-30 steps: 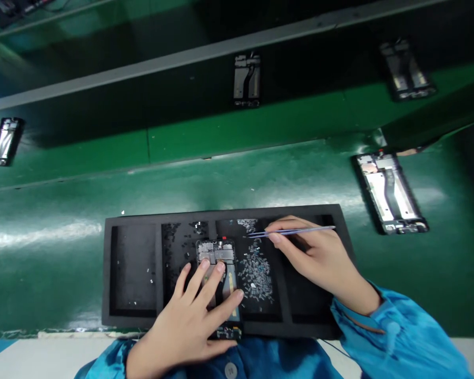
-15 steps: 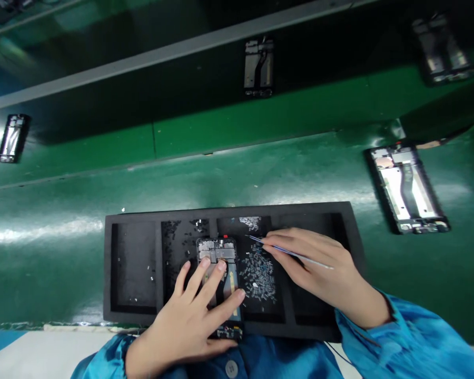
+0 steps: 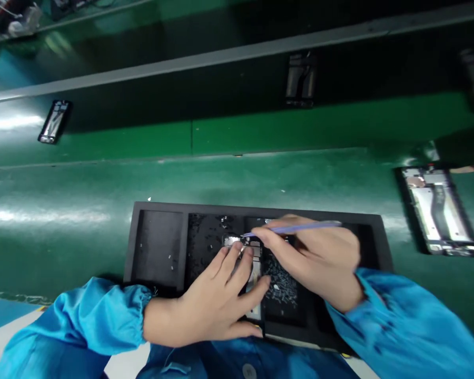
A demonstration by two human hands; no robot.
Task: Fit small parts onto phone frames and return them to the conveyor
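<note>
Head view: a phone frame [image 3: 255, 273] is held flat in a black foam tray [image 3: 160, 208] beneath the left hand's [image 3: 213, 300] spread, open fingers; tweezers [image 3: 296, 228] are gripped by the right hand's [image 3: 312, 258] closed fingers, tips at the frame's top edge.

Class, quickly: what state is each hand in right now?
Left hand: open, fingers spread on the phone frame.
Right hand: closed, holding tweezers.

Glossy green workbench [image 3: 237, 179], grey metal rail [image 3: 237, 53], white light glare [image 3: 31, 216] across the green surface
</note>
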